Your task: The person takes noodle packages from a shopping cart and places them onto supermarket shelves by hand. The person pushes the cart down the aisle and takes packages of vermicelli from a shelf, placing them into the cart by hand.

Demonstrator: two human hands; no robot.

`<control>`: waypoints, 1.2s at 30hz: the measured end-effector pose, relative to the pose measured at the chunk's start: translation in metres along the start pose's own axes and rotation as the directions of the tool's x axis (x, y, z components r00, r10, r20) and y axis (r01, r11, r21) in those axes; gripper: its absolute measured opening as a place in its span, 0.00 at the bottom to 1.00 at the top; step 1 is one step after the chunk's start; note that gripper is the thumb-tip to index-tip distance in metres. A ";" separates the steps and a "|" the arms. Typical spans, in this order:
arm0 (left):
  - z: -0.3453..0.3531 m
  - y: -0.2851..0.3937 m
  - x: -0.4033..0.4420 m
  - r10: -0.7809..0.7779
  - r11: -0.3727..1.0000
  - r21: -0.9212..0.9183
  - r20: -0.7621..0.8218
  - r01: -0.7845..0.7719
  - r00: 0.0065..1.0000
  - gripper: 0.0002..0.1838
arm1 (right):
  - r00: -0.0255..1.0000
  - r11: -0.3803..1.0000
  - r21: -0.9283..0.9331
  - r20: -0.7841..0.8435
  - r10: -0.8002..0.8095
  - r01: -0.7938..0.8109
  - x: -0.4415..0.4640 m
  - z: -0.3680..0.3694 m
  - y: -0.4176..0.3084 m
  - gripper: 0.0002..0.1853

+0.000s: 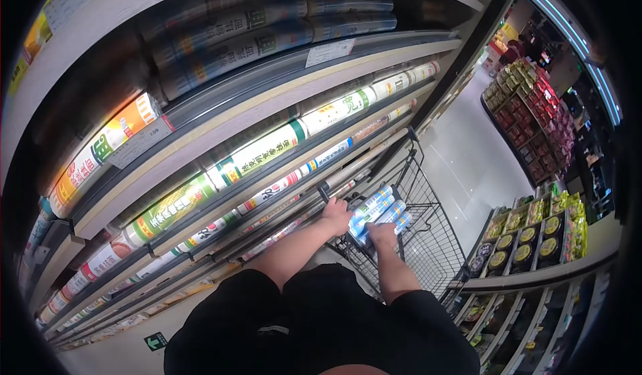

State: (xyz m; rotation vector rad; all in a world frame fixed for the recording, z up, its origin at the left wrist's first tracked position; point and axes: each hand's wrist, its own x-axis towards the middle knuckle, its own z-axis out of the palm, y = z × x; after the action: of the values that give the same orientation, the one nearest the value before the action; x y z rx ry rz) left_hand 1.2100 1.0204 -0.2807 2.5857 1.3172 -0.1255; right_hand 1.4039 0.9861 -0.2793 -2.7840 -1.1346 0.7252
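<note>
Several blue-and-white cylindrical packs [376,209], like the noodle rolls on the shelf, lie side by side at the near end of a black wire shopping cart [435,244]. On their left, my left hand [338,216] is curled closed at the cart's handle, just below a black end piece of it. My right hand [384,235] is over the near right part of the packs, fingers bent and touching them. Its grip is partly hidden, and I cannot tell whether it holds a pack or the handle beneath.
Shelves [194,124] of noodle packs run along the left, close to the cart. A display of bagged goods [535,117] stands across the aisle floor [461,154]. At the right, a low shelf carries round dark-lidded tubs [525,241] and yellow-green packs [574,224].
</note>
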 end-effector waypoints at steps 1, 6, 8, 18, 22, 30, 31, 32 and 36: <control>-0.002 0.002 0.000 -0.031 0.999 -0.006 0.037 0.031 0.999 0.27 | 0.996 0.995 0.079 0.064 -0.058 0.053 -0.003 -0.007 0.001 0.47; -0.013 -0.009 -0.009 0.001 0.963 -0.269 0.079 0.020 0.997 0.34 | 0.985 0.629 0.777 0.119 -0.127 -0.012 0.053 0.049 0.024 0.37; -0.006 -0.015 -0.011 -0.036 0.916 -0.402 -0.038 0.018 0.999 0.36 | 0.962 0.278 0.951 0.192 -0.192 -0.134 0.045 0.033 0.031 0.36; -0.250 0.000 -0.146 -0.162 0.072 -0.901 -0.434 -0.428 0.886 0.54 | 0.154 -0.137 0.662 -0.361 -0.920 0.737 -0.092 -0.178 -0.068 0.35; -0.337 0.001 -0.219 -0.326 0.224 -0.720 -0.690 -0.656 0.646 0.53 | -0.394 -0.492 0.237 -0.362 -0.845 0.837 -0.121 -0.272 -0.154 0.36; -0.427 -0.032 -0.294 -0.445 0.893 -0.407 -0.731 0.193 0.517 0.29 | -0.735 -0.683 -0.275 -0.182 -0.654 0.676 -0.183 -0.383 -0.300 0.33; -0.433 -0.035 -0.294 -0.462 0.885 -0.346 -0.734 0.311 0.498 0.29 | -0.734 -0.677 -0.295 -0.172 -0.657 0.675 -0.186 -0.383 -0.313 0.31; -0.438 -0.036 -0.295 -0.474 0.862 -0.279 -0.742 0.424 0.474 0.28 | -0.735 -0.670 -0.319 -0.165 -0.657 0.670 -0.190 -0.381 -0.324 0.29; -0.439 -0.079 -0.297 -0.406 0.791 -0.092 -0.818 0.605 0.407 0.33 | -0.527 -0.512 -0.234 0.000 -0.850 0.826 -0.207 -0.378 -0.354 0.33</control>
State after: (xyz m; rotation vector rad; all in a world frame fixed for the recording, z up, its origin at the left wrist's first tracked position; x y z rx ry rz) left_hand 0.9573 0.9402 0.1854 2.3089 2.5337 1.0182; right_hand 1.2122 1.1538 0.2169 -0.3970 -2.7060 -0.0612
